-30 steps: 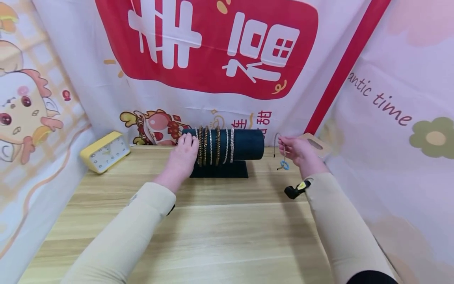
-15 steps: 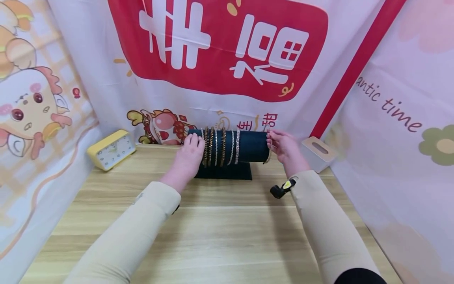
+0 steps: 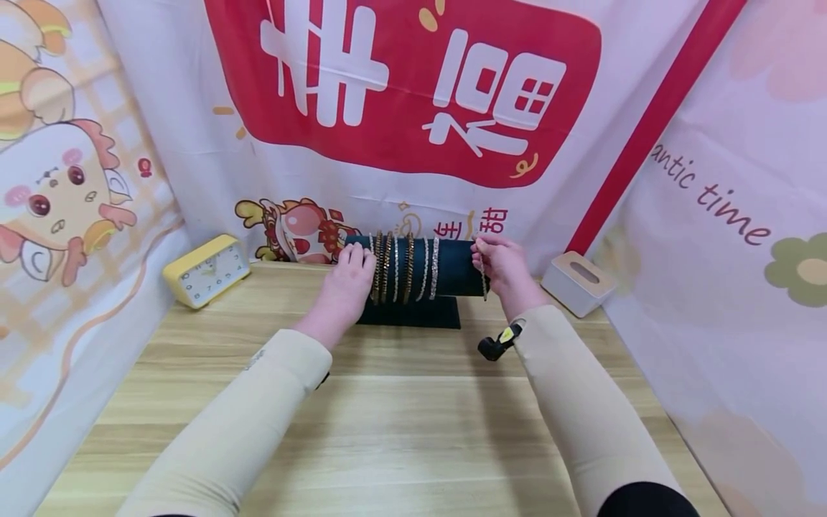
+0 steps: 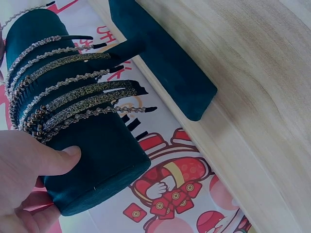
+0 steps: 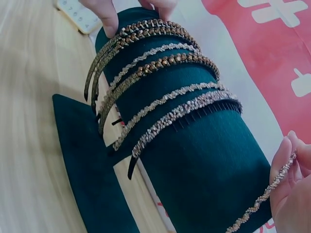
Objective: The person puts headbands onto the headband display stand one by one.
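A dark teal, velvet-like roll stand (image 3: pixel 455 267) lies crosswise at the back of the table, its flat base (image 5: pixel 82 160) below. Several beaded headbands (image 5: pixel 160 121), some silvery and some bronze, sit side by side around its left and middle parts. My left hand (image 3: pixel 349 283) grips the roll's left end, thumb on top near the outermost headbands in the left wrist view. With thumb and fingers, my right hand (image 3: pixel 506 271) pinches a thin beaded headband (image 5: pixel 265 196) at the roll's right end. A bare stretch of roll separates it from the others.
At the back left stands a yellow alarm clock (image 3: pixel 207 271). A white tissue box (image 3: pixel 577 283) with a wooden-looking top is right of the right hand. Printed cloth (image 3: pixel 362 165) hangs close behind the stand, above the wooden table (image 3: pixel 413 416).
My right hand has moved left, bringing its thin headband from beside the stand onto the roll's right end. My left hand keeps its grip, while the head view has shifted slightly.
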### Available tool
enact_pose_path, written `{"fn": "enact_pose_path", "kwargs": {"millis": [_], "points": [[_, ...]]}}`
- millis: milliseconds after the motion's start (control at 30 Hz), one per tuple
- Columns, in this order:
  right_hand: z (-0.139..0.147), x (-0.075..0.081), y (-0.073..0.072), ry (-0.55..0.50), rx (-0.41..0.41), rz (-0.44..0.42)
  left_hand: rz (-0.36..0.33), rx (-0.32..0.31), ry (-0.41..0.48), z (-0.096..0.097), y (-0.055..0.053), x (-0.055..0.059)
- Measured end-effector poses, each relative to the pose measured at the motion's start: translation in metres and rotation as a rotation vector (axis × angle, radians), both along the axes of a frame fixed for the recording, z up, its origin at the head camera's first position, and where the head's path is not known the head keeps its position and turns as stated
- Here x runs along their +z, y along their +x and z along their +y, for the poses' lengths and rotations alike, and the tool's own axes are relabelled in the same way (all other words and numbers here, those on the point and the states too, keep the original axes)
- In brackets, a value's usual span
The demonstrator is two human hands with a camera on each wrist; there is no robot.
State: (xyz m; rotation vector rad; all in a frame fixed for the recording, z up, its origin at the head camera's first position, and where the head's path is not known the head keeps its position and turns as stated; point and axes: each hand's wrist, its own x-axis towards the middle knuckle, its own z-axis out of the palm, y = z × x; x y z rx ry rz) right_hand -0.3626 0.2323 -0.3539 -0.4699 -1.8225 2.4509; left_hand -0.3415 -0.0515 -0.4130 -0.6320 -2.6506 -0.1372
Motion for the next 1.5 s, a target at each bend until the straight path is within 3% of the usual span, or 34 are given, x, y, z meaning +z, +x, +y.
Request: {"fn": "enact_pose_path", "kwargs": {"millis": [300, 467, 667, 800, 900, 1033, 1100, 1167, 1333, 1500], "points": [[0.007, -0.001, 0.0, -0.035, -0.068, -0.005, 0.018, -0.003, -0.004, 0.001, 0.0, -0.001], [0.009, 0.0, 0.0, -0.051, -0.064, -0.022, 0.019, 0.007, -0.01, 0.0, 0.001, -0.001], [0.015, 0.0, -0.003, -0.025, -0.09, -0.031, -0.023, -0.001, -0.006, 0.002, 0.001, 0.0], [0.009, -0.001, -0.001, 0.049, -0.049, -0.048, -0.013, 0.007, -0.008, 0.001, 0.001, 0.0], [0.0, 0.0, 0.0, 0.23, -0.003, -0.044, 0.004, 0.009, -0.004, 0.001, 0.001, 0.0], [-0.01, 0.002, 0.001, 0.635, 0.018, -0.023, -0.004, 0.009, -0.007, 0.0, 0.001, -0.001], [-0.01, 0.003, 0.003, 0.789, 0.023, -0.009, -0.011, 0.011, -0.01, 0.001, 0.001, -0.001], [-0.008, 0.004, 0.006, 0.891, 0.044, 0.017, -0.017, 0.011, -0.011, 0.001, 0.0, -0.001], [0.006, 0.005, 0.017, 1.006, 0.136, 0.175, 0.003, -0.001, -0.01, 0.001, -0.001, -0.004], [0.02, -0.006, 0.024, 1.287, 0.3, 0.345, 0.036, -0.001, 0.004, -0.001, -0.001, -0.004]]}}
